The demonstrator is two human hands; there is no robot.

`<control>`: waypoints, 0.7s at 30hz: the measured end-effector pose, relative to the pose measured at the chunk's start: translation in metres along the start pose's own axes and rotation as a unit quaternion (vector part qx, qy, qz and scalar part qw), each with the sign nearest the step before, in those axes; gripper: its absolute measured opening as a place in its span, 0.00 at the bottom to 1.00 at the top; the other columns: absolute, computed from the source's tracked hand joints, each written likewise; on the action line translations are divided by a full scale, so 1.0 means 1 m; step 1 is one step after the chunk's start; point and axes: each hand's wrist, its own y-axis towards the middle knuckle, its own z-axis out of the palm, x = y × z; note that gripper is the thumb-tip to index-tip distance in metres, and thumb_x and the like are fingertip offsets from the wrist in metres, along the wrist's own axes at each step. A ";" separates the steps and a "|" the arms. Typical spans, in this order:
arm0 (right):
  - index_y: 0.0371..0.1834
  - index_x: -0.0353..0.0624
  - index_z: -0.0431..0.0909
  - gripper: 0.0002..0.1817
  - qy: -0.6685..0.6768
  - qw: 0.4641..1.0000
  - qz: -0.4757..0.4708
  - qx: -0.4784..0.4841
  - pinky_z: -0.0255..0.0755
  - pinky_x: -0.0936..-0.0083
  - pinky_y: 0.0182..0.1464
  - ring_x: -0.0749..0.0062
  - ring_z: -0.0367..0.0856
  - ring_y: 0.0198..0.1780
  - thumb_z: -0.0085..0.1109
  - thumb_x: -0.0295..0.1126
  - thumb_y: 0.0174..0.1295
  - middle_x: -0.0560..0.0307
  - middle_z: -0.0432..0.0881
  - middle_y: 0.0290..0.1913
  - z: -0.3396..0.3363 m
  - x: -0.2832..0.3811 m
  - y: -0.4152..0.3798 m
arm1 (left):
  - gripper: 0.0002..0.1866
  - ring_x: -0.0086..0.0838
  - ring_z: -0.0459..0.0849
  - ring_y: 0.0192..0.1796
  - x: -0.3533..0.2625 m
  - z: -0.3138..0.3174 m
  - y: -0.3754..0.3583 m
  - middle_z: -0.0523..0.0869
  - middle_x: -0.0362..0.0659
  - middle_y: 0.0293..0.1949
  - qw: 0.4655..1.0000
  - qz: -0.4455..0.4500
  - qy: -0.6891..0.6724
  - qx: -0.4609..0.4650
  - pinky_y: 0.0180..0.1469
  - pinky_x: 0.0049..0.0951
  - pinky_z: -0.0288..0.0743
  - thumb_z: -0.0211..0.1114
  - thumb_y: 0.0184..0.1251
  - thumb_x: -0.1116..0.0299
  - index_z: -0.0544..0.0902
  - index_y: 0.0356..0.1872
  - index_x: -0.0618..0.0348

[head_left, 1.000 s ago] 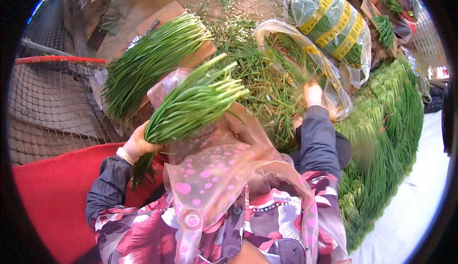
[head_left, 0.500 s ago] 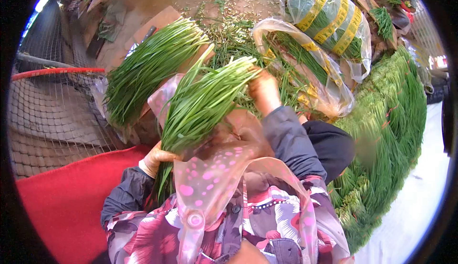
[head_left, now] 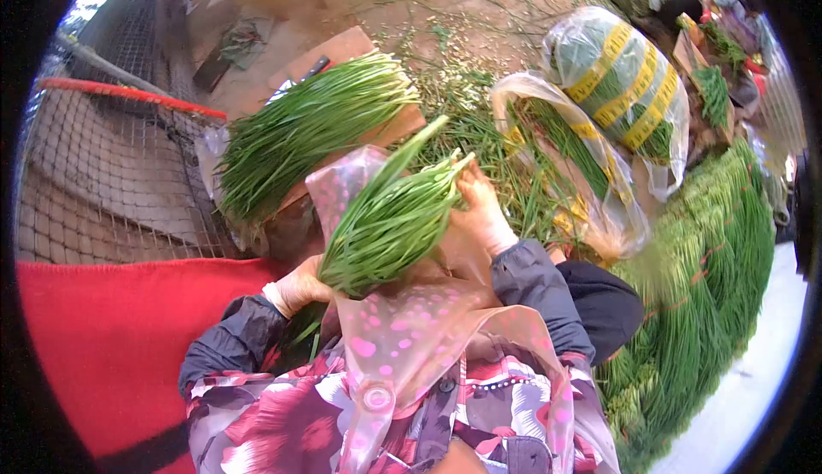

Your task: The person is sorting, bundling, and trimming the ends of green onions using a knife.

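Note:
A bundle of garlic chives (head_left: 390,230) lies slantwise above my lap, its pale stem ends to the upper right and its leaves to the lower left. My left hand (head_left: 301,286), in a thin glove, is closed around the leafy end. At the stem ends is my right hand (head_left: 485,208), also gloved, its fingers bent against the pale tips and partly hidden by them. Some leaves hang below my left hand. Under the bundle spreads a pink-dotted clear plastic apron (head_left: 411,324).
A larger pile of chives (head_left: 317,123) rests on a board with a knife (head_left: 312,70) behind it. Trimmings (head_left: 462,89) litter the ground. Right of them are a taped plastic bag (head_left: 616,71) and a long chive heap (head_left: 702,294). Netting (head_left: 103,174) and red cloth (head_left: 128,328) lie left.
My view has shifted, so the surroundings sit lower and further right. The bundle has turned slightly and looks more compact. My right hand, blurred before, now shows sharply at the stem ends.

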 end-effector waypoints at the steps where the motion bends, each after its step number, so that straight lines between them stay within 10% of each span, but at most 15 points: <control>1: 0.45 0.45 0.82 0.16 0.002 1.000 -0.006 0.002 0.58 0.49 0.67 0.54 0.64 0.69 0.67 0.36 0.54 0.52 0.74 0.63 0.004 0.005 -0.003 | 0.36 0.27 0.74 0.62 0.006 -0.005 0.005 0.78 0.43 0.61 0.999 -0.014 -0.041 0.002 0.67 0.32 0.65 0.77 0.51 0.73 0.73 0.63 0.63; 4: 0.42 0.37 0.80 0.12 0.283 0.930 0.212 -0.097 0.76 0.78 0.45 0.72 0.82 0.40 0.50 0.15 0.59 0.57 0.83 0.39 0.009 0.010 -0.008 | 0.35 0.27 0.73 0.63 -0.001 0.000 0.004 0.77 0.43 0.62 1.000 -0.017 -0.013 0.004 0.68 0.31 0.64 0.76 0.52 0.73 0.72 0.64 0.64; 8: 0.43 0.39 0.78 0.14 0.315 0.905 0.250 -0.140 0.72 0.76 0.28 0.75 0.78 0.23 0.42 0.18 0.63 0.56 0.81 0.24 -0.003 -0.030 -0.004 | 0.33 0.26 0.74 0.60 0.012 -0.007 0.009 0.79 0.42 0.60 0.997 -0.024 -0.064 0.023 0.66 0.30 0.65 0.75 0.54 0.71 0.74 0.62 0.63; 13: 0.40 0.41 0.77 0.06 0.306 0.822 0.284 -0.387 0.67 0.79 0.21 0.80 0.69 0.18 0.51 0.22 0.62 0.57 0.84 0.34 -0.118 -0.104 -0.038 | 0.34 0.26 0.77 0.59 -0.002 -0.006 -0.009 0.81 0.45 0.58 0.999 -0.018 -0.022 0.031 0.59 0.27 0.70 0.71 0.50 0.76 0.73 0.63 0.64; 15: 0.48 0.39 0.78 0.16 0.245 0.816 0.379 -0.361 0.76 0.70 0.33 0.69 0.81 0.28 0.62 0.33 0.59 0.49 0.85 0.42 -0.146 -0.114 -0.070 | 0.36 0.31 0.84 0.29 -0.019 0.007 -0.021 0.85 0.52 0.38 0.987 -0.091 -0.131 -0.019 0.33 0.27 0.80 0.64 0.46 0.79 0.70 0.64 0.65; 16: 0.55 0.39 0.75 0.26 -0.039 0.917 0.394 -0.048 0.76 0.67 0.42 0.61 0.82 0.38 0.66 0.40 0.55 0.44 0.83 0.47 -0.143 -0.114 -0.081 | 0.32 0.29 0.78 0.22 -0.018 0.010 -0.018 0.81 0.48 0.30 0.984 -0.071 -0.165 -0.019 0.28 0.29 0.76 0.63 0.48 0.76 0.71 0.60 0.67; 17: 0.61 0.39 0.72 0.36 -0.310 0.846 0.335 0.277 0.76 0.63 0.51 0.54 0.83 0.47 0.69 0.46 0.51 0.39 0.82 0.52 -0.138 -0.115 -0.089 | 0.28 0.27 0.72 0.14 -0.018 0.012 -0.015 0.78 0.45 0.22 0.979 -0.050 -0.196 -0.020 0.22 0.31 0.72 0.62 0.49 0.72 0.73 0.56 0.68; 18: 0.71 0.39 0.62 0.54 -0.259 0.854 0.368 0.261 0.66 0.64 0.65 0.47 0.75 0.62 0.72 0.56 0.42 0.33 0.76 0.58 -0.132 -0.100 -0.086 | 0.28 0.27 0.72 0.14 -0.016 0.012 -0.009 0.78 0.45 0.22 0.980 -0.053 -0.190 -0.013 0.22 0.31 0.72 0.62 0.49 0.72 0.73 0.56 0.68; 21: 0.77 0.43 0.45 0.59 0.139 0.937 0.304 0.105 0.53 0.68 0.72 0.59 0.58 0.74 0.74 0.48 0.46 0.39 0.61 0.73 -0.091 -0.057 -0.057 | 0.25 0.26 0.70 0.14 -0.005 0.016 0.003 0.72 0.42 0.17 0.965 -0.031 -0.257 0.037 0.22 0.30 0.72 0.62 0.51 0.66 0.74 0.51 0.67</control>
